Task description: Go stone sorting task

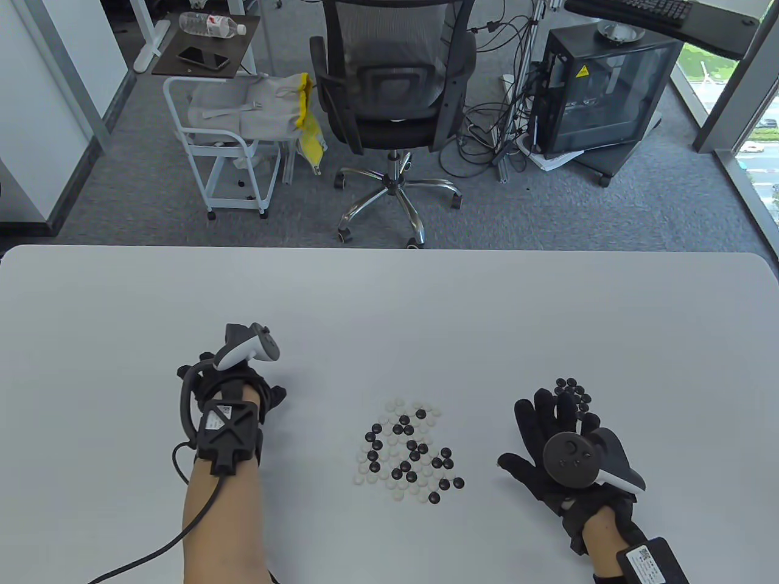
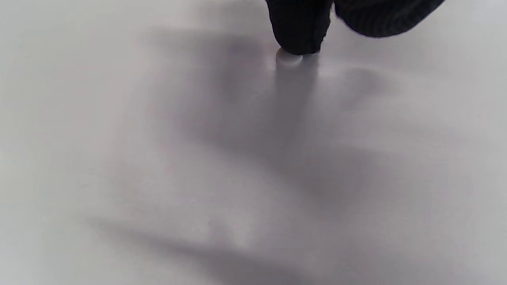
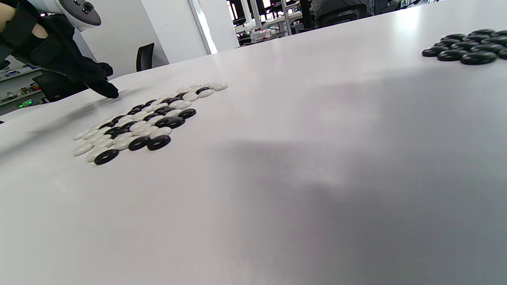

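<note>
From above, the mixed stones lie on the worktop between the left hand and the right hand, whose fingers are spread flat just short of the black pile. The left wrist camera shows a fingertip pressing one white stone onto the worktop. From the right wrist, the mixed stones sit off to its left, black pile far right.
</note>
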